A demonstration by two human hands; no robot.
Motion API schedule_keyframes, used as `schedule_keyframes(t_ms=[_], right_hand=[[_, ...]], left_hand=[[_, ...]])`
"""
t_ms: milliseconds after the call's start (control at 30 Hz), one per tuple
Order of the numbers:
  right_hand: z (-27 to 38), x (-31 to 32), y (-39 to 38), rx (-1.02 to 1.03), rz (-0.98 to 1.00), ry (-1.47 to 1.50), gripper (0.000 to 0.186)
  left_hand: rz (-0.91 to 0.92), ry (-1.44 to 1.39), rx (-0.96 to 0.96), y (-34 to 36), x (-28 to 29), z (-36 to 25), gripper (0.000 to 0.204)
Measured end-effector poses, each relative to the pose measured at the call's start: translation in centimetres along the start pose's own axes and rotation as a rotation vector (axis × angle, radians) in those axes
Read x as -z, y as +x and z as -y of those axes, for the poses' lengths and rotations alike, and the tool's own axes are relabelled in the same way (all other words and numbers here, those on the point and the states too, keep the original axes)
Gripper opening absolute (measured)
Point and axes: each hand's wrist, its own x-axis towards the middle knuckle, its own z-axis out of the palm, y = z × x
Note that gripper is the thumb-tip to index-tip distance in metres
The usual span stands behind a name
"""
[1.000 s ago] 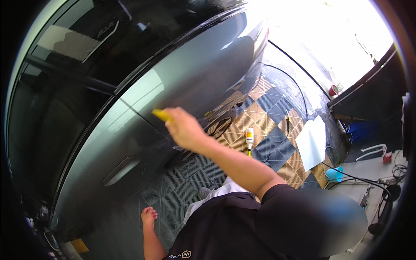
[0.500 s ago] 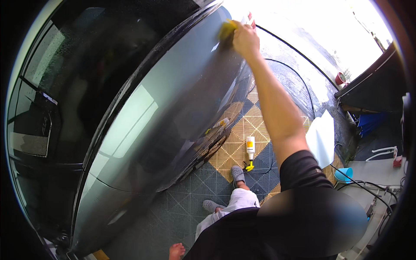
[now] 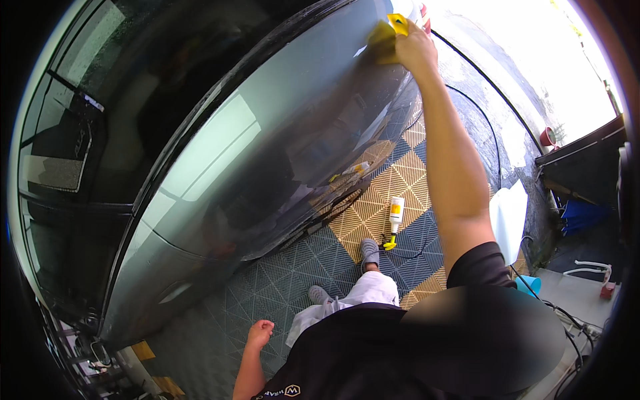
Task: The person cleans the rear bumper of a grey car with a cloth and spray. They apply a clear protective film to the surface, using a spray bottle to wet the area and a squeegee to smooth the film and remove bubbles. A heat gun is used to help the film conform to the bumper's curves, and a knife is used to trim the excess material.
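Note:
My right hand (image 3: 416,51) reaches far forward with its fingers closed round a yellow squeegee (image 3: 399,25). The tool is at the far end of the glossy grey car side (image 3: 220,153), and a blurred yellow reflection shows beside it; whether its edge touches the paint I cannot tell. Low down, my left hand (image 3: 261,332) hangs beside my body with its fingers curled in, and I see nothing in it. A door handle (image 3: 175,292) shows on the panel's near part, and dark windows (image 3: 127,147) lie to the left.
A white spray bottle (image 3: 397,212) with a yellow head lies on the tan and dark tiled floor by my foot. Hoses (image 3: 490,120) trail at the right, near a white sheet (image 3: 510,220) and a blue bucket (image 3: 528,285). A red pot (image 3: 547,137) stands farther off.
My right hand and the squeegee appear farther right and slightly higher in view. The whole view has shifted, and more of my left hand and forearm shows.

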Motion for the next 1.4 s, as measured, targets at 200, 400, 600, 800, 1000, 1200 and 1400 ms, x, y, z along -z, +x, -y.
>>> schedule_keyframes(t_ms=[200,400,600,800,1000,1200,1400], right_hand=[[18.1,-5.0,-35.2,0.541,0.138,0.153,0.045],[14.9,-3.3,-32.4,0.493,0.023,0.355,0.039],[7.2,-2.2,-16.3,0.042,-0.081,0.023,0.036],[28.5,-9.2,-53.8,0.523,0.125,0.261,0.053],[17.6,-3.7,-38.5,0.327,-0.051,0.366,0.036],[12.4,-7.7,-32.9,0.245,-0.249,-0.168,0.042],[19.0,-9.8,-54.5,0.422,0.55,0.561,0.056]], left_hand=[[0.165,0.21,0.03,1.4,1.1,4.8,0.023],[-0.143,-0.615,-0.052,1.6,8.7,9.8,0.013],[-0.084,0.037,0.125,-0.7,13.8,25.6,0.021],[0.076,0.222,-0.01,3.4,13.4,24.0,0.024],[-0.15,-0.45,-0.043,-1.3,13.0,17.5,0.012],[-0.109,-0.358,-0.018,-1.6,14.0,17.4,0.015],[0.03,-0.13,-0.208,4.7,9.7,2.4,0.021]])
